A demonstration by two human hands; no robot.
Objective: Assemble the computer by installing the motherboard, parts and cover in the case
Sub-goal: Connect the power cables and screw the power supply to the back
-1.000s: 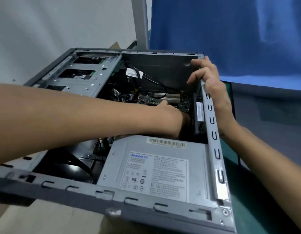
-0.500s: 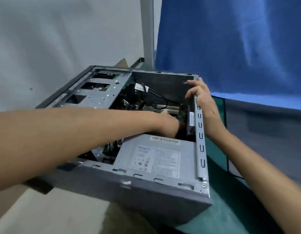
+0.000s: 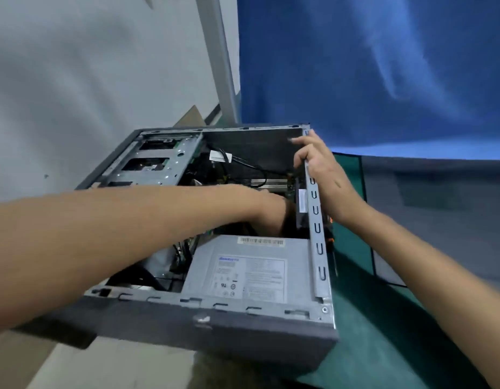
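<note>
The grey computer case (image 3: 215, 327) lies open on its side in front of me. A grey power supply (image 3: 243, 270) with a white label fills its near right corner. The motherboard (image 3: 271, 184) and black cables (image 3: 251, 164) show deep inside. My left hand (image 3: 274, 209) reaches down into the case beyond the power supply; its fingers are hidden in the dark interior. My right hand (image 3: 319, 169) grips the case's right rail (image 3: 317, 234) near the far corner, fingers curled over the edge.
A metal drive cage (image 3: 156, 164) takes up the case's left side. A green mat (image 3: 383, 332) covers the table to the right. A blue cloth (image 3: 383, 66) hangs behind, with a grey wall and post on the left. Something orange (image 3: 330, 220) peeks out beside the rail.
My head has pulled back and up, so the case looks smaller and lower. Both hands stay in place, the left inside the case and the right on the rail.
</note>
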